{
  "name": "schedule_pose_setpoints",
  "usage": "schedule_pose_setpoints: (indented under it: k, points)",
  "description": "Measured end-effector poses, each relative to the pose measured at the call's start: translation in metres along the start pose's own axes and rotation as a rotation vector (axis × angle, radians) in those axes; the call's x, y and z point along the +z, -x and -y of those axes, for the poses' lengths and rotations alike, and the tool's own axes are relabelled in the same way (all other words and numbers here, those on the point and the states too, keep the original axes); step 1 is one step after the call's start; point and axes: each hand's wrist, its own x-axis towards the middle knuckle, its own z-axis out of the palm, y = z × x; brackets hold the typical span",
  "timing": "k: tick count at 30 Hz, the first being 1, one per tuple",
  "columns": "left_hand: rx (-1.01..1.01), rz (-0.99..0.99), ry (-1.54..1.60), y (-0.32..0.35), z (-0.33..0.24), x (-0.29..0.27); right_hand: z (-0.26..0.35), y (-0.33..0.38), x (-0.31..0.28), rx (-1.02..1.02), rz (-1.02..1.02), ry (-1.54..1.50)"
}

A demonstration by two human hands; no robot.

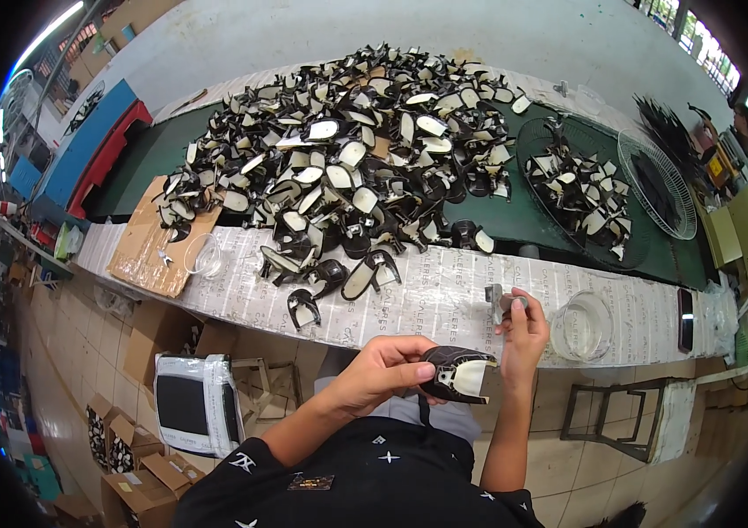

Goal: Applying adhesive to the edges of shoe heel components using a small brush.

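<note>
The black shoe upper with a cream insole (459, 373) sits in front of the person's chest, below the bench (444, 304) edge. The left hand (384, 365) pinches its rear end between thumb and fingers. The right hand (521, 330) is closed round a small grey tool (499, 302). The piece looks light and floppy, best taken by the stiffer insole edge. A heap of like pieces (347, 167) lies beyond; a clear bowl (583, 327) sits at right.

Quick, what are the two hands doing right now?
Left hand: closed, holding a black shoe piece with a pale insole.
Right hand: closed around a small grey tool at the table edge.
</note>
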Motion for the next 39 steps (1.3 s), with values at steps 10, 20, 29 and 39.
schedule_pose_setpoints:
  k: [10, 20, 29, 39]
  points:
    - [0.466, 0.070, -1.010, -0.048, -0.036, 0.029, 0.004, -0.001, -0.007, 0.000, 0.026, -0.017]
    - [1.355, -0.217, -1.868, -0.261, -0.050, 0.112, 0.001, -0.001, -0.011, -0.067, 0.052, -0.049]
    - [0.744, -0.268, -1.243, -0.269, 0.025, -0.015, 0.047, 0.040, -0.034, -0.159, 0.038, -0.030]
    - [0.698, -0.219, -1.431, -0.256, 0.038, -0.043, 0.133, 0.006, -0.098, -0.594, -0.132, 1.129]
